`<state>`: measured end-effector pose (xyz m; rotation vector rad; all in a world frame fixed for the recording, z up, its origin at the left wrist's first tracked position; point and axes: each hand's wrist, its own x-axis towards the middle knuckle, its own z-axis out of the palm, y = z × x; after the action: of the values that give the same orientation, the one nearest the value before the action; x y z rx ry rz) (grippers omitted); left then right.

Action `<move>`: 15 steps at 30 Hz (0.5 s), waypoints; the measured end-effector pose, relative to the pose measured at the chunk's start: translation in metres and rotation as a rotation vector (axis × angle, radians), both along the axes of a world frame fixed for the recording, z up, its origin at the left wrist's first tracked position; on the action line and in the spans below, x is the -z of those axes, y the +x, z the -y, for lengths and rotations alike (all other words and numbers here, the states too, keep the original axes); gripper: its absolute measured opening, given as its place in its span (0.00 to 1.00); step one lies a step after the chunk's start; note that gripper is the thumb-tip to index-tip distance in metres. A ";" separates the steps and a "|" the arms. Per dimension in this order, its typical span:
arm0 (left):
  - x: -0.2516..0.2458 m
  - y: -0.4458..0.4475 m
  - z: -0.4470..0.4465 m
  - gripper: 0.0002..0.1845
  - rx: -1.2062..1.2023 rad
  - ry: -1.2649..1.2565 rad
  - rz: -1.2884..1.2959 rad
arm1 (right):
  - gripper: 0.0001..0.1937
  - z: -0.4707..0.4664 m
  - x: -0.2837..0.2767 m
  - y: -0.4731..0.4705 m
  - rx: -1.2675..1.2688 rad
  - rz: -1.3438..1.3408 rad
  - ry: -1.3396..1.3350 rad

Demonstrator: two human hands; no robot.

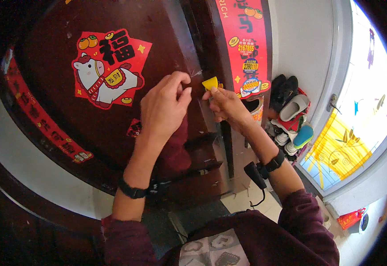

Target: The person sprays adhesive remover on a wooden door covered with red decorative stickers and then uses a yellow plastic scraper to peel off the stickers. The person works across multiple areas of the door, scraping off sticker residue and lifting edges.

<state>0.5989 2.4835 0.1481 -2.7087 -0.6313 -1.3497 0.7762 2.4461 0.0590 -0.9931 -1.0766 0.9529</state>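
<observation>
My right hand [228, 104] pinches a small yellow plastic piece [210, 82], maybe a scraper blade, at the edge of a dark brown door [160, 30]. Behind the yellow piece, a small printed sticker [220, 85] partly shows on the door frame. My left hand [166, 103] is raised before the door, its back towards me. Its fingers curl with the thumb and forefinger slightly apart; whether anything lies between them I cannot tell. Left of that hand, a red paper decoration [90, 74] with a white cartoon horse is stuck on the door.
A red banner [225, 20] bearing writing and several round stickers runs down the door frame. Shoes [293, 108] are piled at the right, beside a white door [341, 66] with a metal handle [333, 102]. A black device [256, 173] with a cable hangs at my right wrist.
</observation>
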 end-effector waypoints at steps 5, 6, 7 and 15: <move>0.003 0.026 -0.014 0.12 -0.133 0.012 0.009 | 0.17 -0.017 -0.010 0.006 0.084 0.097 0.109; 0.004 0.029 -0.017 0.12 -0.138 0.058 0.012 | 0.17 -0.022 -0.010 0.006 0.110 0.111 0.139; 0.005 0.033 -0.019 0.13 -0.147 0.105 0.022 | 0.17 -0.026 -0.010 0.005 0.154 0.120 0.164; 0.011 0.052 -0.026 0.11 -0.259 0.374 -0.103 | 0.19 -0.015 0.000 0.005 0.190 -0.093 0.153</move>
<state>0.6506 2.5091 0.1371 -2.2929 -0.6227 -1.1274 0.7812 2.4612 0.0595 -0.8992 -0.9446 0.7436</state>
